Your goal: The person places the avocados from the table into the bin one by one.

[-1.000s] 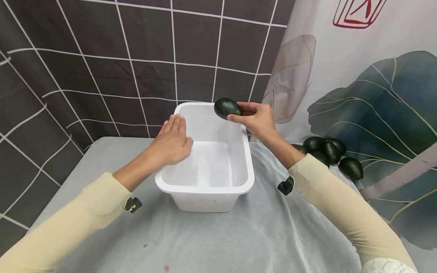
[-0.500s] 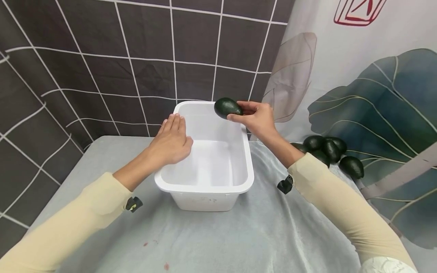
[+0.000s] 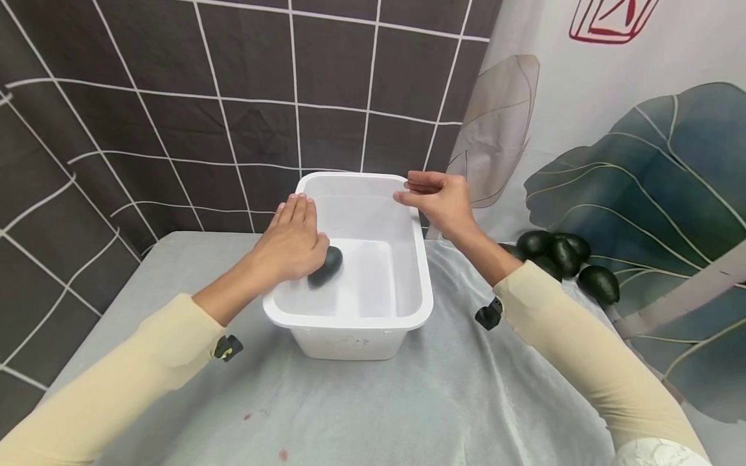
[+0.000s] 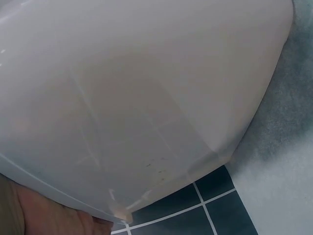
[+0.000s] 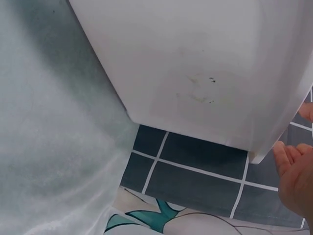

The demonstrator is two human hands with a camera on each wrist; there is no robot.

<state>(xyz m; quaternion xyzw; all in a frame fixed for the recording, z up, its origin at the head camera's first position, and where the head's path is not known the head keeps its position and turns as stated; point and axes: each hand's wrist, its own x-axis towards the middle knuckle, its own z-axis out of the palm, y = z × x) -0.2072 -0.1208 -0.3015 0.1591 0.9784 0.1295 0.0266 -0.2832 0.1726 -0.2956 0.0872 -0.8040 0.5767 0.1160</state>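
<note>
One dark green avocado, slightly blurred, is inside the white plastic tub by its left wall. My left hand partly covers it from the head camera. That hand lies over the tub's left rim with straight fingers, and its edge also shows at the bottom of the left wrist view. Over the far right corner of the rim is my right hand, thumb and fingers apart with nothing between them. In the right wrist view, the fingers of the right hand appear beside the tub's outer wall.
Several more avocados are piled on the grey cloth-covered table to the right, partly behind my right forearm. A dark curtain with a white grid hangs close behind the tub. A leaf-patterned white curtain hangs at the right.
My right hand has let go of the avocado it held above the tub's far right corner. The avocado is now down in the tub at the left. Both hands have stayed almost in place.
</note>
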